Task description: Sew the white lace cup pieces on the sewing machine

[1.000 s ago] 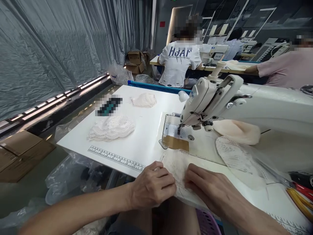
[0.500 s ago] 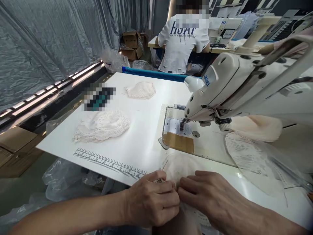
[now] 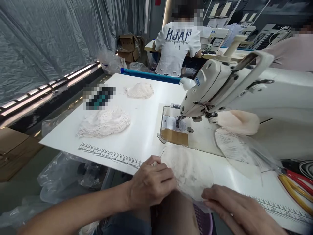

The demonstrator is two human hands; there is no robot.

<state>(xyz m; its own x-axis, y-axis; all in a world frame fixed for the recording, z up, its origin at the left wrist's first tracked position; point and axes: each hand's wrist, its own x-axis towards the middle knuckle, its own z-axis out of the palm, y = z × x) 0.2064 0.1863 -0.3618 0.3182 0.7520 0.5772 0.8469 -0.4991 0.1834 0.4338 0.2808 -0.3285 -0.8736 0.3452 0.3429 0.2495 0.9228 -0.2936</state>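
Observation:
A cream lace fabric piece (image 3: 189, 169) lies spread over the table's front edge, just before the sewing machine (image 3: 210, 85). My left hand (image 3: 155, 179) is closed in a pinch on the fabric's left side. At its lower right edge, my right hand (image 3: 232, 205) grips the fabric between thumb and fingers, the thumb partly hidden. Beyond the cloth is the machine's presser foot (image 3: 178, 122), with no fabric visible under it. Another cream piece (image 3: 227, 143) rests right of the needle area, beside a peach-coloured padded one (image 3: 239, 121).
Left on the white table (image 3: 141, 124) are a stack of eyelet-edged lace pieces (image 3: 105, 122), a single cream piece (image 3: 140, 90) and a pixelated dark item (image 3: 100, 98). Red and yellow handles (image 3: 297, 186) lie far right. Below is a purple basket (image 3: 204, 222). A person (image 3: 176, 45) sits ahead.
My right hand has moved right and down, away from the left. The fabric between them, bunched before, is now spread flatter. The view has shifted slightly.

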